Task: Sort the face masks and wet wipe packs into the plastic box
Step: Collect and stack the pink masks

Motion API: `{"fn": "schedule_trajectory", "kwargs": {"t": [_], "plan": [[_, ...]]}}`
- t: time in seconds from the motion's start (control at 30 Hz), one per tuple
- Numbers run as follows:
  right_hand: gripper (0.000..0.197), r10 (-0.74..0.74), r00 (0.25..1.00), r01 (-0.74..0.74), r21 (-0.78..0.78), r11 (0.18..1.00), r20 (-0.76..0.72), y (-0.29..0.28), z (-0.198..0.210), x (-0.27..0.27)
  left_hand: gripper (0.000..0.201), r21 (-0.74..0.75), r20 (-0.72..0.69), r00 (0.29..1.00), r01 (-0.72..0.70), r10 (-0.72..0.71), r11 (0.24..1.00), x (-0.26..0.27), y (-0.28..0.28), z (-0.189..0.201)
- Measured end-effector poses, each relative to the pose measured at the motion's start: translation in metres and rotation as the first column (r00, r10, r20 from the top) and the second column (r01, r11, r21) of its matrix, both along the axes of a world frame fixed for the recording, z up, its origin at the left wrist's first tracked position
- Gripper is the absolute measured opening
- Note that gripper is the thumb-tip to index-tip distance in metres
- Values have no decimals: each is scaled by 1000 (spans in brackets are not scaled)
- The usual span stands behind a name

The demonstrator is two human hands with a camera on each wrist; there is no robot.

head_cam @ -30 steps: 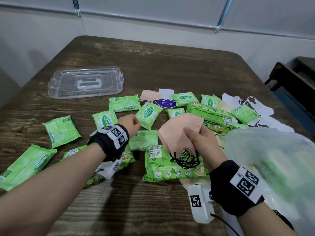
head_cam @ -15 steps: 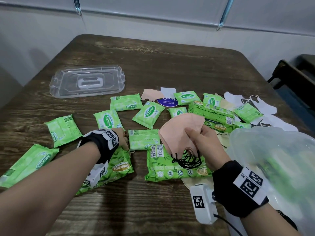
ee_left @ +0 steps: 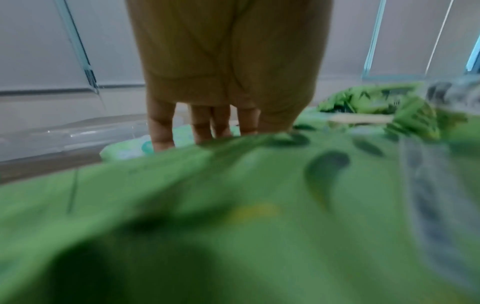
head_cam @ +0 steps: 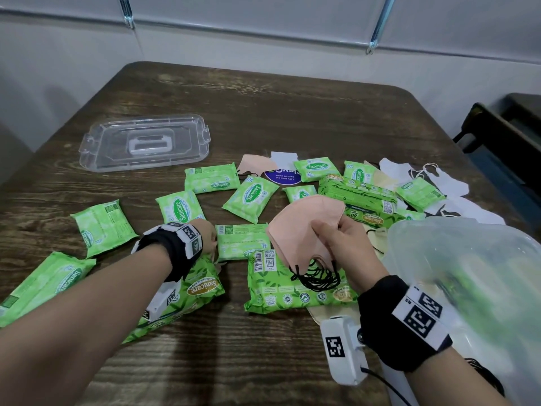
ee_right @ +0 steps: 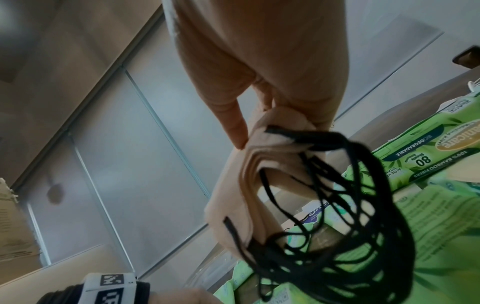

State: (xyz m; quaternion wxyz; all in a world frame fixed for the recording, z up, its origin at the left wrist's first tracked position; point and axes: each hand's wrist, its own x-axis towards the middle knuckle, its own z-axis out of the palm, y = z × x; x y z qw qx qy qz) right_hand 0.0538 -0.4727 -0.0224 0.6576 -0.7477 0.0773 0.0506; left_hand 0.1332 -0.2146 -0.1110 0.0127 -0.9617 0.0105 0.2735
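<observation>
1. Masks first: our right hand (head_cam: pixel 341 244) pinches a stack of peach face masks (head_cam: pixel 304 227) between thumb and curled fingers, held up over the large wipe pack (head_cam: pixel 292 285) near the middle of the table (head_cam: pixel 263 112), the black ear loops (ee_right: pixel 337 205) dangling in a tangle below.
2. Our left hand (head_cam: pixel 206 235) is down among the green packs, just left of a small wipe pack (head_cam: pixel 243 241). The left wrist view shows straight fingers (ee_left: pixel 161 127) pointing down to a pack, but we cannot tell whether they have hold of anything.
3. The plastic box (head_cam: pixel 468 273) sits at the near right, just beside our right wrist; its clear lid (head_cam: pixel 146 142) lies well apart at the far left. More wipe packs and white masks (head_cam: pixel 439 177) are scattered across the far right.
4. To do this step well, we judge it best to keep the pinch firm near the folded edge so the stack does not fan out on its way to the box.
5. We should lift the loops clear of the packs below, since they could snag a corner and drag it.
6. We should lay the masks flat against one side of the box, leaving the other side for wipes.
7. The left hand can gather small packs meanwhile, one kind at a time.
</observation>
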Motion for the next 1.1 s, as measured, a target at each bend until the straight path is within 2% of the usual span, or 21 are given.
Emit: {"fn": "schedule_trajectory", "kwargs": {"t": [0.17, 0.27, 0.33, 0.37, 0.43, 0.5, 0.57, 0.63, 0.73, 0.8, 0.87, 0.9, 0.93, 1.03, 1.07, 1.1], "plan": [[12, -17, 1000, 16, 11, 1000, 18, -1, 1, -1, 22, -230, 120, 989, -62, 91, 971, -17, 8, 34], [11, -18, 1000, 17, 4, 1000, 22, -1, -1, -2, 18, -343, 243, 958, -63, 153, 937, -23, 9, 63], [10, -21, 999, 21, -6, 1000, 27, -1, -2, -2, 13, -430, 322, 925, -45, 200, 902, -25, 8, 87], [9, -23, 999, 23, -9, 1000, 30, -1, -3, -2, 13, -507, 326, 915, -45, 240, 861, -25, 7, 99], [9, -26, 999, 26, -12, 1000, 37, -1, -3, -2, 15, -723, 251, 903, -64, 348, 688, -25, 3, 118], [9, -29, 999, 29, -12, 999, 42, -2, -4, -2, 12, -887, 143, 883, -86, 447, 454, -27, -6, 135], [10, -22, 999, 22, -5, 1000, 49, -1, -3, -2, 12, -956, 31, 869, -118, 494, 267, -32, -18, 147], [12, -11, 999, 10, 15, 1000, 43, -1, -3, -3, 14, -983, -95, 874, -157, 476, 92, -38, -29, 155], [13, 1, 1000, -2, 42, 999, 26, 1, -1, -2, 27, -985, -167, 917, -135, 361, -110, -48, -43, 163], [13, 2, 1000, -3, 53, 999, 16, 3, 2, -2, 29, -981, -125, 954, -78, 273, -176, -56, -51, 167], [13, 3, 1000, -3, 50, 999, 14, 3, 4, -3, 19, -985, -57, 981, -25, 186, -169, -64, -57, 168], [12, 4, 1000, -5, 59, 998, 12, 4, 5, -3, 11, -991, -19, 990, 0, 137, -133, -68, -60, 167], [10, 5, 1000, -6, 78, 997, 7, 4, 6, -4, 6, -998, 27, 995, 33, 98, -59, -70, -63, 165], [11, 20, 1000, -18, 137, 990, -9, 5, 10, -6, 17, -956, 132, 985, 97, 112, 276, -71, -70, 148], [12, 35, 999, -33, 157, 987, -10, 6, 11, -7, 21, -929, 158, 975, 93, 154, 358, -69, -73, 141], [12, 48, 999, -47, 183, 982, -6, 7, 12, -7, 24, -909, 172, 964, 77, 200, 409, -66, -75, 135]]}}
